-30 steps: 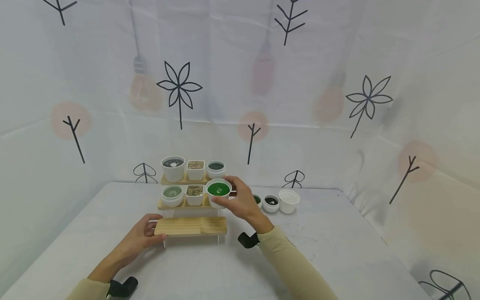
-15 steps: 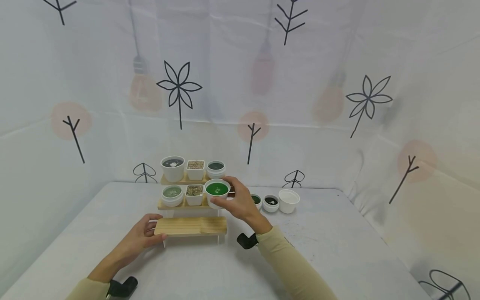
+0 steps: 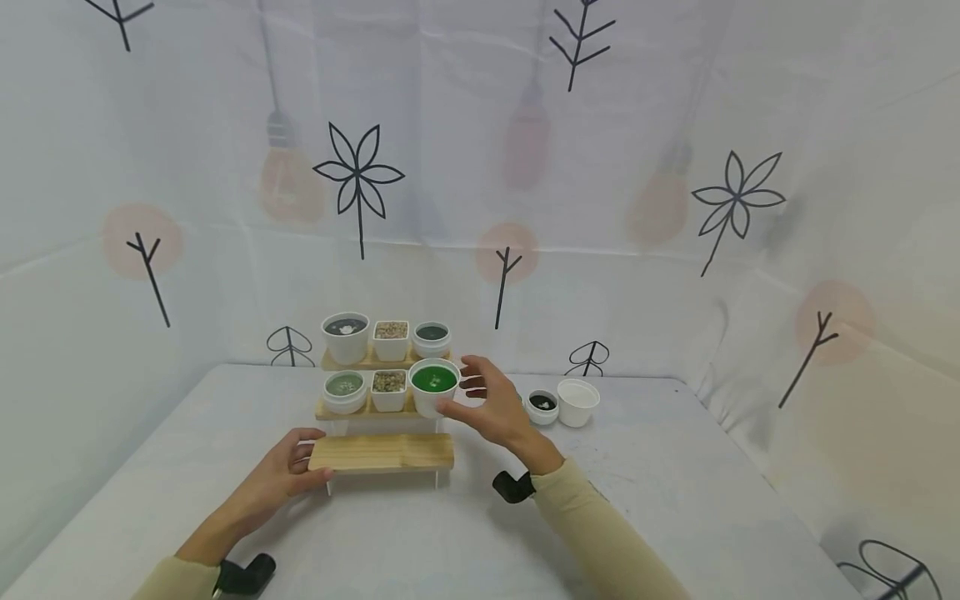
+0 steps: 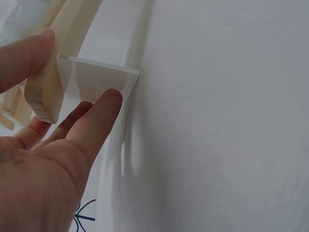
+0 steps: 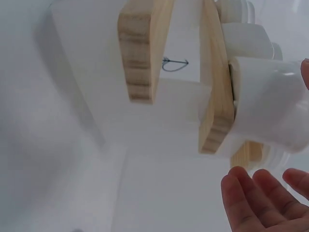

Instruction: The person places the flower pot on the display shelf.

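At the left end of the lowest wooden step of a tiered display stand (image 3: 381, 452), my left hand (image 3: 273, 479) holds the board between thumb and fingers. In the left wrist view, the thumb (image 4: 29, 58) touches the wooden board (image 4: 43, 92), beside a clear leg (image 4: 96, 79). A white cup with bright green content (image 3: 435, 392) stands upright at the right end of the middle step. My right hand (image 3: 495, 408) is just right of it, fingers spread. In the right wrist view, its fingers (image 5: 260, 198) are extended and apart from the white cup (image 5: 270, 101).
The middle step also bears a round pale-green pot (image 3: 345, 403) and a square pot (image 3: 389, 398). Three more pots, including a large grey-topped one (image 3: 347, 343), line the top step. On the table to the right are a dark-filled pot (image 3: 542, 413) and a white cup (image 3: 578, 408).
The right hand has let go of the green-filled cup and drawn slightly right. The cup shifted a little left earlier and now stands on the step. The left hand keeps its place.
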The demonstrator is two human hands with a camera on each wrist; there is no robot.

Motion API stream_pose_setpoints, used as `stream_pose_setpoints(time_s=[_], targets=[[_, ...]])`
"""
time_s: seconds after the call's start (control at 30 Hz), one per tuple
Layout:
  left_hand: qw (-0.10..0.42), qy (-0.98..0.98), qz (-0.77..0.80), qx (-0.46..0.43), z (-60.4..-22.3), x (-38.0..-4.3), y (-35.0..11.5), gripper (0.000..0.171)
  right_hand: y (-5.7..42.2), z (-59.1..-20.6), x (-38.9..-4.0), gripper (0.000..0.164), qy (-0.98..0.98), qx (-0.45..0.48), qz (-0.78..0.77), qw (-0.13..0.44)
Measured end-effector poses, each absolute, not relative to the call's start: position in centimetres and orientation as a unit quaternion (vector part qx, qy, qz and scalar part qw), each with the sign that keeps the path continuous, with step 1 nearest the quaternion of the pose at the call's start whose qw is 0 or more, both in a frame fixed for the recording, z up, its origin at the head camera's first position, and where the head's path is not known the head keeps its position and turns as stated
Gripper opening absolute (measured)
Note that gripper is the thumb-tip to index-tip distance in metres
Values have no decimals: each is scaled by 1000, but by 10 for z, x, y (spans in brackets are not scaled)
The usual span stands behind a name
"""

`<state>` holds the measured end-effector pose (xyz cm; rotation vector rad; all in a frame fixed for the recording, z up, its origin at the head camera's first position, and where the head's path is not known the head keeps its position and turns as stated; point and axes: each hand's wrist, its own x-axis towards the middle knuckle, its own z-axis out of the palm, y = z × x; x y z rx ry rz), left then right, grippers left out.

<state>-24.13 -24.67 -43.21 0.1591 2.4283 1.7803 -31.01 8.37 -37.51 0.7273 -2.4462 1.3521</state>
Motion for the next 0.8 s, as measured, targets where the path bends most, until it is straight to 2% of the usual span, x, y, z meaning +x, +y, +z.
stream_pose_setpoints(time_s=[0.37,0.8], targets=[[61,804,589,56,-432,-241,-247,73,115,-371,-300,80,-861,227,437,128],[61,805,588,56,-431,-240,-246,73,157,-380,-296,75,-876,203,410,154]])
